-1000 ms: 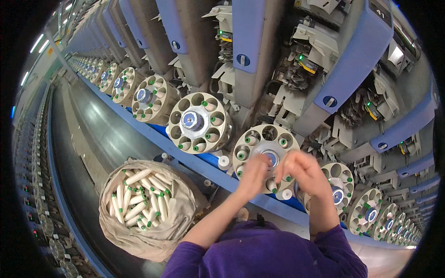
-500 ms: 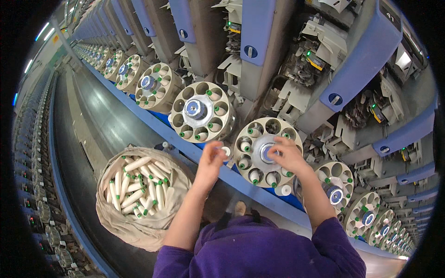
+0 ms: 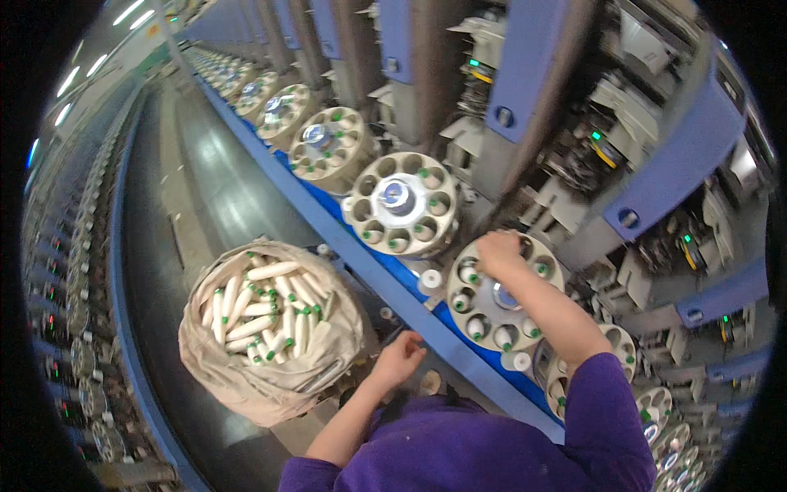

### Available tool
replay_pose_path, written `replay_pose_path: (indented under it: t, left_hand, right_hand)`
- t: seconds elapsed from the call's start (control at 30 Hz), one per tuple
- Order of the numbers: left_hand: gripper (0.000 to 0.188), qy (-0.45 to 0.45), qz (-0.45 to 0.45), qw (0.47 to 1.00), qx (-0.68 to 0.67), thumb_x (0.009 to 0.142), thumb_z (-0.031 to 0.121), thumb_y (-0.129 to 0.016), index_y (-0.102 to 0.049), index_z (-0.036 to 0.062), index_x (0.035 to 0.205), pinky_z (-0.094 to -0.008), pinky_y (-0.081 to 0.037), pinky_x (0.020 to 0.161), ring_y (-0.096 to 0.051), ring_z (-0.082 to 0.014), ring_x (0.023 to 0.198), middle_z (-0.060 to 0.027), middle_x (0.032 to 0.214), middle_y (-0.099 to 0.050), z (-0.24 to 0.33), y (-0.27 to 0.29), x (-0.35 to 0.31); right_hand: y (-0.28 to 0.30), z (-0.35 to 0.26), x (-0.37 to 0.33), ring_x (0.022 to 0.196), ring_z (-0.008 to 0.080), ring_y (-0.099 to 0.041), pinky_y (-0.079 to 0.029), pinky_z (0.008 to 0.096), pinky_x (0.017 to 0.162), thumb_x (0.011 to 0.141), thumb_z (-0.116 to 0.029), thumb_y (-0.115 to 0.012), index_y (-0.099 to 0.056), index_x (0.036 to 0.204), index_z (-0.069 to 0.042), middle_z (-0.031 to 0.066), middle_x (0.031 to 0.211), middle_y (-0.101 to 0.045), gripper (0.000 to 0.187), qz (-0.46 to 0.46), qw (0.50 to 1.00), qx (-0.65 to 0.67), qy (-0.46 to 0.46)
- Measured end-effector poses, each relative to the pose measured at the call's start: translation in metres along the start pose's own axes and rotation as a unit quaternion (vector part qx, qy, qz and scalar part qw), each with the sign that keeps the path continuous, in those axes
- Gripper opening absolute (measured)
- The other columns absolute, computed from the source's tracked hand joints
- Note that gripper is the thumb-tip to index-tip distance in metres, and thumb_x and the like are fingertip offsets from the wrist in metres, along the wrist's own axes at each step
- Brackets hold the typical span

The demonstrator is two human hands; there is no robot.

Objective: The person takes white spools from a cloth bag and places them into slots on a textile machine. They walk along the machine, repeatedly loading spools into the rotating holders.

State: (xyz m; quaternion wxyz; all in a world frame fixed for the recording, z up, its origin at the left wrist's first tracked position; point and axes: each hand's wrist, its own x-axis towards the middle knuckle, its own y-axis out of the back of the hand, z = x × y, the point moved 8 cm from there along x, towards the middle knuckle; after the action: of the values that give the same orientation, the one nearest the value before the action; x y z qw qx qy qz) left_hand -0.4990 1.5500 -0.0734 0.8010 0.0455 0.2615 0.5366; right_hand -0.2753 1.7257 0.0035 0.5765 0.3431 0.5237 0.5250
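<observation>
My right hand [image 3: 501,253] is over the far side of a round cream bobbin magazine [image 3: 489,336], its fingers bunched down at a pocket. Whatever they pinch there is hidden. White yarn bobbins with green tips, such as one near the rim [image 3: 476,328], stand in several of its pockets around a blue-topped hub [image 3: 507,297]. Lower and to the left, my left hand [image 3: 399,359] hovers just short of the blue rail [image 3: 459,353], fingers loosely bent and apart, with nothing seen in them. Left of it, a cloth sack [image 3: 201,344] gapes, full of green-tipped yarn bobbins [image 3: 266,307].
More magazines [image 3: 402,201] line the rail in both directions. Behind them rise blue and grey machine panels [image 3: 525,66] with small green lights. A white cylinder [image 3: 429,282] sits between two magazines. A dark walkway [image 3: 221,164] runs along the left, with another machine row [image 3: 78,328] beyond.
My right hand has moved from the magazine's hub to its far rim. My left hand has drawn back, down from beside the white cylinder. The whole view has shifted.
</observation>
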Motion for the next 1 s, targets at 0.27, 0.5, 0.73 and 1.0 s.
replay_pose_path:
  t: [0.27,0.5,0.73,1.0]
  left_hand:
    - [0.038,0.003,-0.016,1.0,0.003,0.088,0.026,-0.064,-0.053,0.0059,0.118,-0.0357,-0.049,0.082,-0.063,-0.0237,0.089,-0.0116,0.096,-0.066,-0.043,0.028,-0.015]
    - [0.027,-0.137,0.368,0.917,0.063,0.083,0.017,-0.064,-0.059,0.0047,0.106,-0.0411,-0.048,0.083,-0.061,-0.0344,0.094,-0.0161,0.098,-0.064,-0.081,0.185,-0.048]
    - [0.021,0.11,0.517,0.821,0.215,0.078,0.008,-0.061,-0.061,0.0021,0.098,-0.045,-0.046,0.087,-0.055,-0.0393,0.102,-0.0197,0.108,-0.058,-0.227,0.396,-0.145]
    - [0.055,0.242,0.135,0.88,0.386,0.079,0.008,-0.055,-0.054,0.0262,0.131,-0.0408,-0.05,0.086,-0.059,-0.033,0.103,-0.0159,0.112,-0.058,-0.289,0.402,-0.129]
  right_hand:
    - [0.031,0.017,-0.04,0.067,0.022,-0.061,-0.045,0.036,0.059,0.076,-0.03,-0.07,-0.066,0.074,-0.003,0.0093,0.075,-0.064,0.028,0.041,0.916,0.397,0.044]
    - [0.009,0.041,-0.114,0.112,0.029,-0.054,-0.04,0.0376,0.095,0.066,-0.014,-0.076,-0.052,0.072,-0.002,0.0165,0.133,-0.05,0.028,0.134,0.899,0.415,-0.034]
    - [0.048,-0.099,-0.075,0.112,0.0306,-0.055,-0.042,0.0382,0.096,0.075,-0.016,-0.073,-0.054,0.091,-0.005,0.0166,0.116,-0.059,0.027,0.205,0.837,0.506,0.04]
    - [-0.003,-0.522,0.023,0.112,0.0277,-0.054,-0.042,0.038,0.098,0.079,-0.035,-0.068,-0.055,0.122,-0.011,0.0115,0.118,-0.057,0.05,-0.05,0.862,0.382,0.331]
